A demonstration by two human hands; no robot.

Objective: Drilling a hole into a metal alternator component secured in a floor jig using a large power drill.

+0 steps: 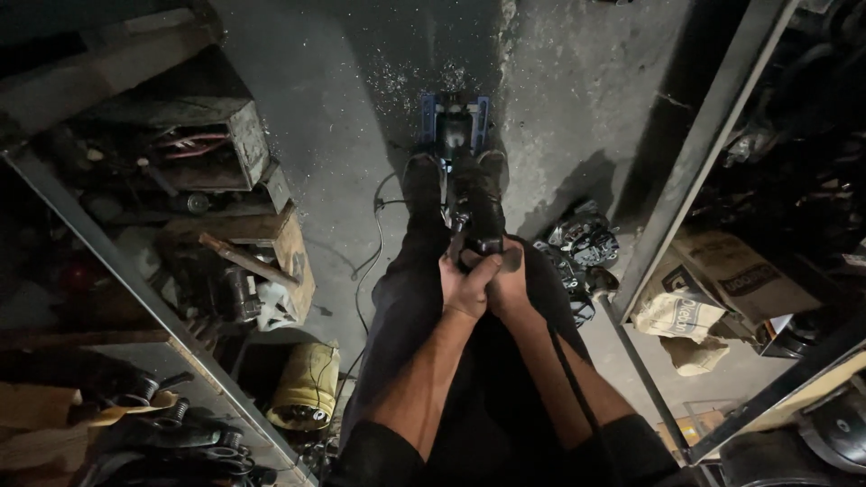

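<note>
On your left stands a metal shelf [135, 280] of wooden boxes. Your left hand [466, 284] and right hand [508, 281] are both clenched tight around a dark machine part [475, 212], held upright between your legs above the concrete floor [577, 81].

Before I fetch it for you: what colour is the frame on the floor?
Blue frame, seen best in the head view.

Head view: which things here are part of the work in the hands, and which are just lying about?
In hand:
- dark metal part, gripped by the left hand and right hand
- blue tool on the floor beyond it

Lying about:
- wooden crates on the left shelf
- yellow canister
- loose metal parts on the floor
- paper sacks on the right rack
</note>
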